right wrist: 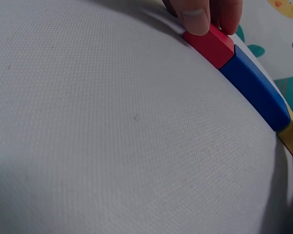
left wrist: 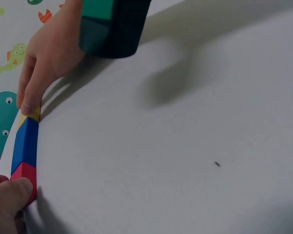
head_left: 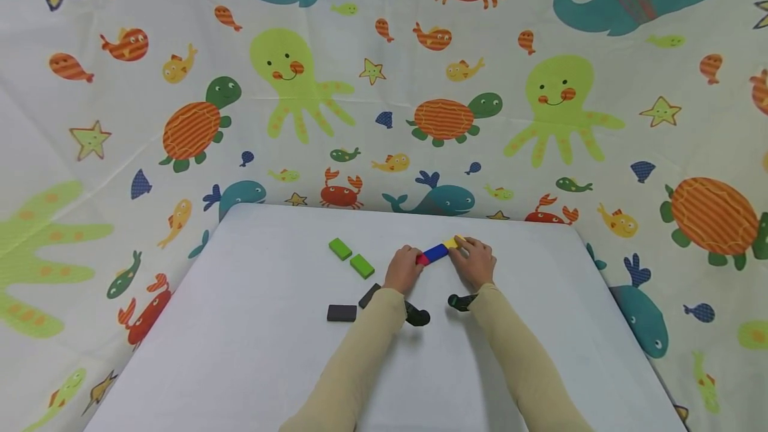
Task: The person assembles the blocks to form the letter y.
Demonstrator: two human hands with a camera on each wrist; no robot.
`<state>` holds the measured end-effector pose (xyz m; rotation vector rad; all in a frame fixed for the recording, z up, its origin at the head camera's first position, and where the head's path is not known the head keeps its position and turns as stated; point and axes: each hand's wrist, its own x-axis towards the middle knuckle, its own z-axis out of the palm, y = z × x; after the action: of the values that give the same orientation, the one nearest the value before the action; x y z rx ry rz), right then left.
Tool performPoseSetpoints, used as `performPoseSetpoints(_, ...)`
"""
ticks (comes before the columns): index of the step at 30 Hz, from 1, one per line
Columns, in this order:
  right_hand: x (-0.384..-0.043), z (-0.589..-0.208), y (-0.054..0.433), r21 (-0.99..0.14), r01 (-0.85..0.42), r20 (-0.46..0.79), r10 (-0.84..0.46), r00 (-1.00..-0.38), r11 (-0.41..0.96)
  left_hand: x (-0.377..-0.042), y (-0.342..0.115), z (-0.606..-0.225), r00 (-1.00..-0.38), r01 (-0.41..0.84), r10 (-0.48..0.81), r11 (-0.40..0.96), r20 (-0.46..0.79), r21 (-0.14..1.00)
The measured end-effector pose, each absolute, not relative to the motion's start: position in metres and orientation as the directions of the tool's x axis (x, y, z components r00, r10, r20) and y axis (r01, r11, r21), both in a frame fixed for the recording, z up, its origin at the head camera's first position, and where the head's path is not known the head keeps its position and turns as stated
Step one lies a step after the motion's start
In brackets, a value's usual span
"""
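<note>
Three blocks stand end to end in a row on the white table: a red block [right wrist: 216,48], a blue block [right wrist: 256,87] and a yellow block [head_left: 454,243]. My left hand [head_left: 404,268] pinches the red block at the row's near-left end, thumb on one side and fingers on the other. At the far-right end my right hand [head_left: 475,263] pinches the yellow block, covering part of it. Between the hands the blue block [left wrist: 26,142] touches both neighbours, and no finger lies on it.
Two green blocks [head_left: 340,249] lie left of the hands. Nearer, a dark block [head_left: 342,313] lies beside another dark block [head_left: 369,295], partly hidden by the left sleeve. Wrist-worn cameras [head_left: 417,315] stick out inward from both wrists. A patterned cloth [head_left: 384,172] hangs behind the table.
</note>
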<state>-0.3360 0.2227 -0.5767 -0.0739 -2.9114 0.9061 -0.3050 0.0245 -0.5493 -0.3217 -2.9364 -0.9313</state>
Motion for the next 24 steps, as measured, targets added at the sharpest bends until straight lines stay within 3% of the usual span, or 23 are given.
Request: performPoseSetpoints(24,-0.3324,-0.5742,0.2209,-0.577,0.021,0.08,0.082,-0.993,0.816,-0.3044,0.0264,-0.5531,-0.976,0.219,0.176,0.8,0.131,0.558)
